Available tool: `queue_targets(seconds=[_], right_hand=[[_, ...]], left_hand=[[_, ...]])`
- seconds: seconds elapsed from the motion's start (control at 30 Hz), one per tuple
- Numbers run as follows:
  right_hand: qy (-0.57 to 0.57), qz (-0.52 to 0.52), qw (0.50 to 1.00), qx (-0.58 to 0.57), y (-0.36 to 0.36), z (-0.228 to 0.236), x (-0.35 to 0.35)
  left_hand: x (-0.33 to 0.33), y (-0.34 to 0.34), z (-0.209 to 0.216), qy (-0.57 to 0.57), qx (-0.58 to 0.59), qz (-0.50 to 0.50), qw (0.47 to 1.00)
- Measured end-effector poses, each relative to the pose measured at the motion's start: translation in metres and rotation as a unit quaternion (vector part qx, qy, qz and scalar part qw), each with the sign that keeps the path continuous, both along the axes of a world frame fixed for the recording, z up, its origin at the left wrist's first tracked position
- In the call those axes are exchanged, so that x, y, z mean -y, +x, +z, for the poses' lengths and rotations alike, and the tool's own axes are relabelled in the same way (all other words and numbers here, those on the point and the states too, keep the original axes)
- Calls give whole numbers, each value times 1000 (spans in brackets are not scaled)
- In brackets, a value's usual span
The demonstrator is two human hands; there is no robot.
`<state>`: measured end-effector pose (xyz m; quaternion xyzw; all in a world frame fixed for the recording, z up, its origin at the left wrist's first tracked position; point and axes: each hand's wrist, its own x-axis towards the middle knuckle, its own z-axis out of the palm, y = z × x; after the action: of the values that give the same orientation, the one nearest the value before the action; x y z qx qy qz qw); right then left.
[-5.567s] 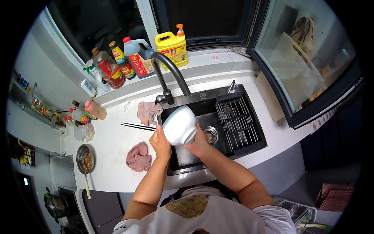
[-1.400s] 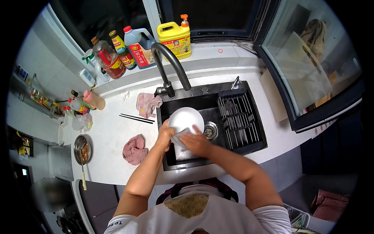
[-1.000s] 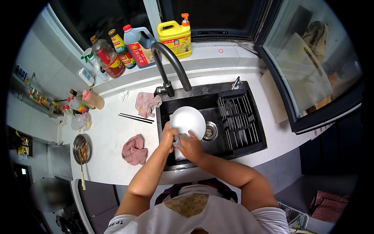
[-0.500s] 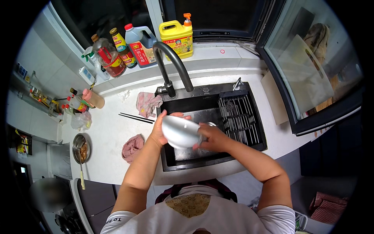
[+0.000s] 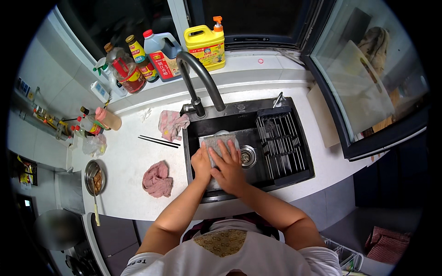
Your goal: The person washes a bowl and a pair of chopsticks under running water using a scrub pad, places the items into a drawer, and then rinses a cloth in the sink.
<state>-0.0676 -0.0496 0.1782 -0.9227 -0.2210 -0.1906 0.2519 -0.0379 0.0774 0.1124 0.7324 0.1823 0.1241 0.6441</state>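
Both hands are down inside the black sink (image 5: 209, 199), at its left side. A grey cloth (image 5: 217, 141) is spread under them, and a small white curved edge (image 5: 223, 132) shows just beyond it, perhaps of a bowl; most of it is hidden. My right hand (image 5: 230, 171) lies flat on the cloth with its fingers spread. Against the cloth's left edge, my left hand (image 5: 201, 163) has its fingers curled and closed on it. The dark grey faucet (image 5: 202, 78) arches over the back of the sink, and no water stream shows.
A black drying rack (image 5: 282, 147) covers the sink's right side, beside the drain (image 5: 247, 156). Left on the counter lie a pink cloth (image 5: 158, 178), a patterned cloth (image 5: 173, 125), black chopsticks (image 5: 159, 141) and a metal pan (image 5: 94, 177). Bottles and a yellow jug (image 5: 206, 48) line the ledge.
The white bowl, held up tilted between both hands, is no longer held up. My hands have moved down into the sink, onto a grey cloth; the right hand's fingers have spread.
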Motion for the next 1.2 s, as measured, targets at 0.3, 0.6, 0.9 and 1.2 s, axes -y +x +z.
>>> queue_targets(seconds=[0.3, 0.6, 0.9, 1.2], right_hand=[[723, -58, 481, -492, 57, -45, 24], [167, -87, 981, -50, 1, -19, -23], [243, -123, 954, -126, 22, -35, 11], [341, -59, 924, -164, 12, -17, 12]], left_hand=[[2, -14, 25, -102, -11, -20, 995], [15, 10, 70, -387, -110, -3, 915], [12, -3, 58, -358, -46, -123, 924], [-4, -5, 53, -297, -20, -161, 941]])
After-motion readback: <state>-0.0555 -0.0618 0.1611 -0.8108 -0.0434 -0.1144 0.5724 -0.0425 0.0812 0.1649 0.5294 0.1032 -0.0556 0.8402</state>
